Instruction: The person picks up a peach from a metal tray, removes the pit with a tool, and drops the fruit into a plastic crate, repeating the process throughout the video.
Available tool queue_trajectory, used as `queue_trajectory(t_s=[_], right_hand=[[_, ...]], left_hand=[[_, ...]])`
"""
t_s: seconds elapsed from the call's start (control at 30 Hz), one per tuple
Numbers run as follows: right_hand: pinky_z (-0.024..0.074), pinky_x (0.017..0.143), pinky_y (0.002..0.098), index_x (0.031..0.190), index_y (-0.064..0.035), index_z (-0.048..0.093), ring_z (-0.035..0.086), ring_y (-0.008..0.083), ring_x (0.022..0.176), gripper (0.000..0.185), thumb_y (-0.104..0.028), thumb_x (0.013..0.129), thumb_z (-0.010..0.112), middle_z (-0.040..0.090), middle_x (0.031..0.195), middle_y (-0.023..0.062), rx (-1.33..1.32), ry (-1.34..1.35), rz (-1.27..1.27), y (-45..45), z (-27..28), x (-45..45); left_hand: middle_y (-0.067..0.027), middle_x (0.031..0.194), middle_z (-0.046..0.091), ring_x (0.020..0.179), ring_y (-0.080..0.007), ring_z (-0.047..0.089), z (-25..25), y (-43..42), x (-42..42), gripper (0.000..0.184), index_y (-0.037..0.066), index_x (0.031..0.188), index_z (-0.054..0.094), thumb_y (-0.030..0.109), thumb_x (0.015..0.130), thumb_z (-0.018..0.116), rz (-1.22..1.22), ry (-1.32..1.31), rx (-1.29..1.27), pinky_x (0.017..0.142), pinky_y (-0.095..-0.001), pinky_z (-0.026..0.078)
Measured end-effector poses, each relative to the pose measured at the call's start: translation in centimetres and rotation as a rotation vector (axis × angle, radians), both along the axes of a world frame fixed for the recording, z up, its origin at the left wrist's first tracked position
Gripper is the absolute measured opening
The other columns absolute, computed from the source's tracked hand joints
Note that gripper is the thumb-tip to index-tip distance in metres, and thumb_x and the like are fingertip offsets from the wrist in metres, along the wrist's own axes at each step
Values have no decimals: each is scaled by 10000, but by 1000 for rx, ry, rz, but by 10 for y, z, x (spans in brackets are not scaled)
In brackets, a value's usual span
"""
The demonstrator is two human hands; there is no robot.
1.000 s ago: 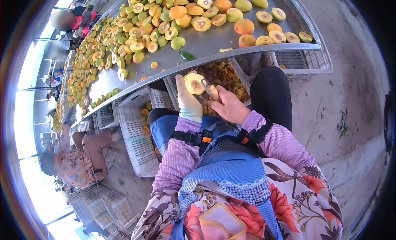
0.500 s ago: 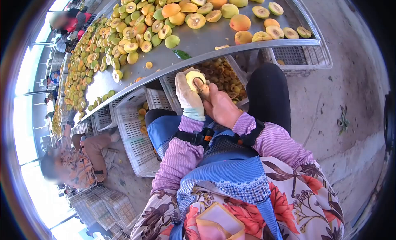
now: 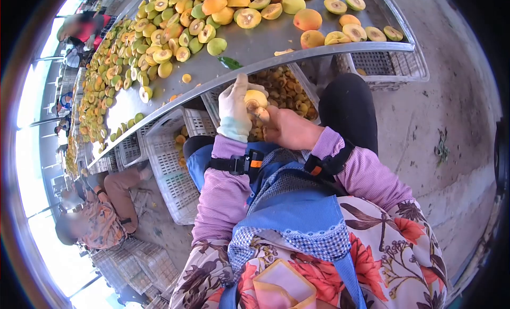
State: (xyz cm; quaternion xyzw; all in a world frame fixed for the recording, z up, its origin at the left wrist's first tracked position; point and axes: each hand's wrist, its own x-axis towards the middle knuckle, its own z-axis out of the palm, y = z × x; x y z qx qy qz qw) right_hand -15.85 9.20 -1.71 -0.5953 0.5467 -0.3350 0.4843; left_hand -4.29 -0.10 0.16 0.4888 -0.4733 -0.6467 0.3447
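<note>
Grasping a yellow cut fruit (image 3: 255, 98) in the gloved left hand (image 3: 234, 106), with thumb stretched up. Gripping a brown tool handle (image 3: 263, 115) in the bare right hand (image 3: 294, 128), close at the fruit's near side; cannot make out the blade. Partly blocking from view a crate (image 3: 306, 87) of cut pieces (image 3: 289, 91), just short of the metal table (image 3: 257, 49), strewn with halved fruit (image 3: 248, 18) and a green leaf (image 3: 229, 62).
</note>
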Motion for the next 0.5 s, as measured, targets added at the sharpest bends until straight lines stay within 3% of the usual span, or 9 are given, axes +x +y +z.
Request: queue_trajectory(t_s=[0.07, 0.17, 0.27, 0.33, 0.5], right_hand=[[495, 629, 395, 1018, 22, 460, 616, 351, 705, 263, -120, 807, 525, 599, 771, 211, -52, -77, -24, -2, -1, 2], [417, 401, 275, 987, -37, 454, 491, 139, 425, 223, -133, 816, 560, 503, 589, 34, 555, -342, 165, -6, 23, -14], [296, 318, 179, 945, -92, 445, 338, 16, 361, 147, -160, 855, 539, 381, 548, -59, 744, -740, 187, -3, 21, -17], [297, 324, 187, 927, -105, 438, 332, 20, 376, 116, -166, 871, 518, 371, 553, -64, 814, -932, 236, -5, 13, -19], [253, 327, 169, 884, -140, 431, 305, 7, 386, 111, -177, 882, 536, 353, 552, -82, 802, -1191, 390, 1, 10, -18]], left_hand=[[-153, 697, 632, 560, -212, 608, 0, -4, 0, 502, -58, 757, 617, 400, 925, 498, -18, -19, -44, 541, -297, 521], [-140, 687, 638, 547, -180, 598, -5, -3, 2, 511, -53, 757, 627, 421, 913, 517, -71, -27, -116, 526, -266, 496], [-132, 690, 641, 559, -165, 597, -6, 0, 4, 503, -49, 757, 630, 415, 916, 517, -109, 43, -120, 525, -258, 487], [-120, 695, 644, 582, -150, 599, -2, 3, 5, 479, -48, 759, 632, 388, 922, 520, -117, 108, -148, 523, -253, 483], [-156, 780, 636, 605, -248, 620, 4, 5, 9, 501, -34, 871, 588, 443, 931, 447, -99, 392, 199, 518, -319, 513]])
